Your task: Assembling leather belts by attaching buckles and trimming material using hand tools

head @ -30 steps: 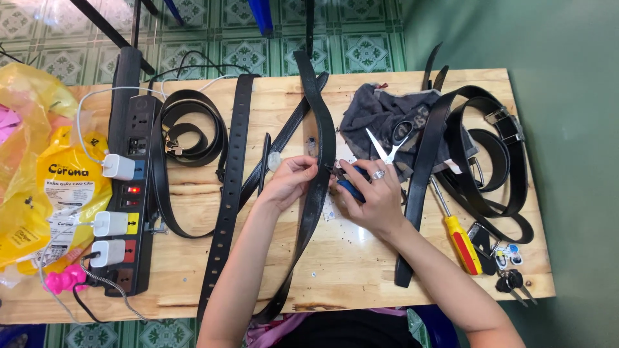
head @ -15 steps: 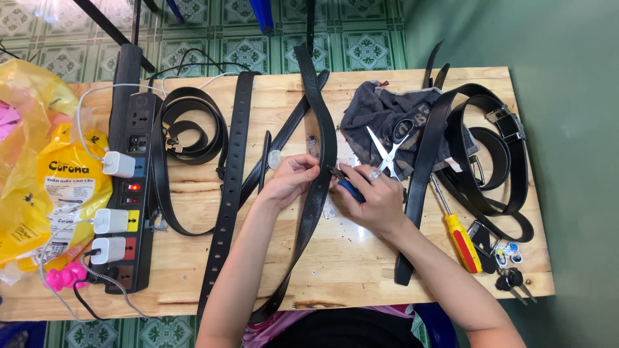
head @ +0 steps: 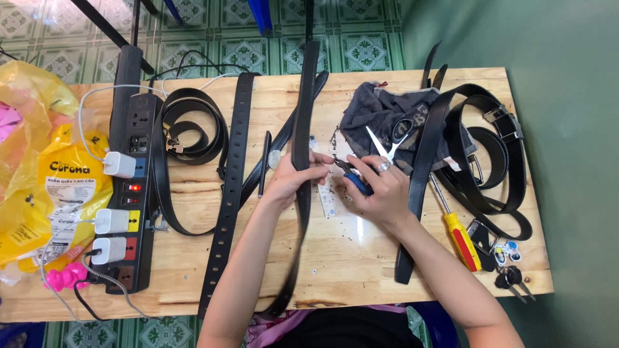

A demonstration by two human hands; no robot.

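The left hand [head: 293, 177] grips the black belt [head: 302, 135] steady on the surface [head: 361, 251] while the right hand [head: 380, 190], closed on blue-handled pliers [head: 353, 177], should bite squarely at the belt's edge.

Both bare forearms rise from the bottom edge and converge toward the middle of the view. The left hand [head: 291, 177] sits palm-down with its wrist nearly straight, fingers curled inward and the thumb pressed against them in a closed pinch — its knuckles face the camera. The right hand [head: 380, 190] lies just beside it, apart by a narrow gap, wrist bent inward, fingers wrapped in a tight fist-like grip; a ring shows on one finger. The right elbow angles out toward the lower right — the left forearm runs steeper.
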